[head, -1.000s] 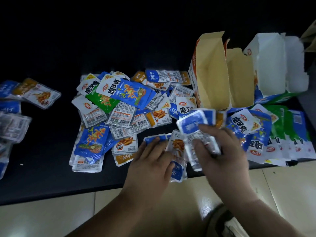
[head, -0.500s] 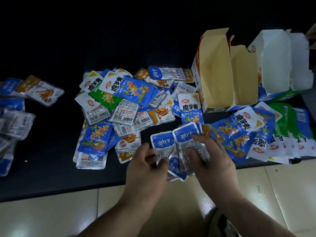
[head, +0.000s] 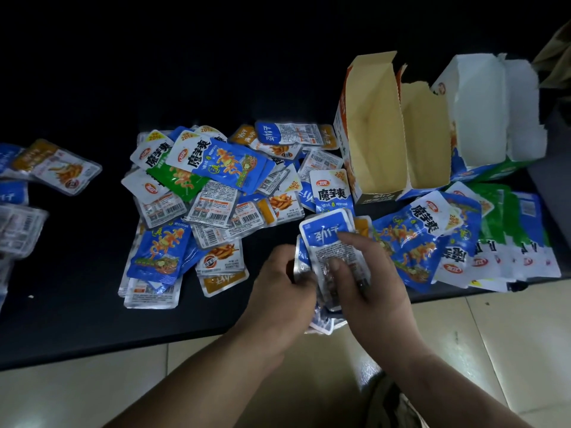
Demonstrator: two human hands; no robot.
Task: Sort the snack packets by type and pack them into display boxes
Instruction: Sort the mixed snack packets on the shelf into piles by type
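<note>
Step in hand: gathering one type. Left hand (head: 278, 282) was curled round the left edge of a stack of blue-headed packets (head: 327, 239). Right hand (head: 367, 273) lay over the stack's face, thumb pressed on the clear window, fingers closed on its right side. The stack sat at the near edge of the black table (head: 77, 319), lower end overhanging, between the mixed pile (head: 216, 186) and the overlapping row of blue and green packets (head: 494, 236). The yellow-lined box (head: 377, 125) and white-lined box (head: 482, 112) stood open behind; no packets were seen inside. Judgement: packing barely begun. The next move calls for squaring the stack's edges under a firm two-handed grip before lifting it to a box, since slick film may let packets slide.
</note>
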